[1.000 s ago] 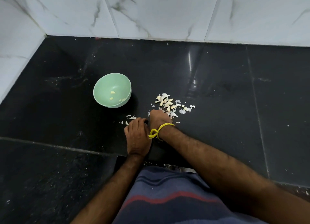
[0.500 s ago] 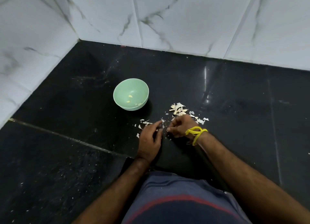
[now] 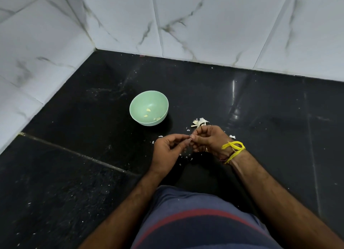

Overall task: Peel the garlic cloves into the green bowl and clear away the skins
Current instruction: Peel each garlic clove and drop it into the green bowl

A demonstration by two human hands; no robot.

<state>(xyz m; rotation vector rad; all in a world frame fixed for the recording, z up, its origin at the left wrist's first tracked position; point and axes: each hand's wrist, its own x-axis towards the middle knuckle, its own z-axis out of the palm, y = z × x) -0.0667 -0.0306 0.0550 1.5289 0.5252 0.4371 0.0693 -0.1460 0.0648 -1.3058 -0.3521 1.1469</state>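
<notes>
hands had lifted off the black counter (image 3: 78, 174) since earlier: left hand (image 3: 168, 151) and right hand (image 3: 208, 139) met fingertips, pinching something tiny, at five o'clock from the green bowl (image 3: 149, 108), skins (image 3: 200, 122) behind them.

Both forearms are reaching forward; left hand (image 3: 165, 151) and right hand (image 3: 208, 140) are meeting fingertip to fingertip, fingers curled, pinching something too small to identify.

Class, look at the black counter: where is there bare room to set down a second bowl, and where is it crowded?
Bare: the black counter left of the green bowl, toward the marble wall, and the far right stretch. Crowded: garlic skins right of the bowl, with the left hand and right hand meeting fingertip to fingertip just in front.
</notes>
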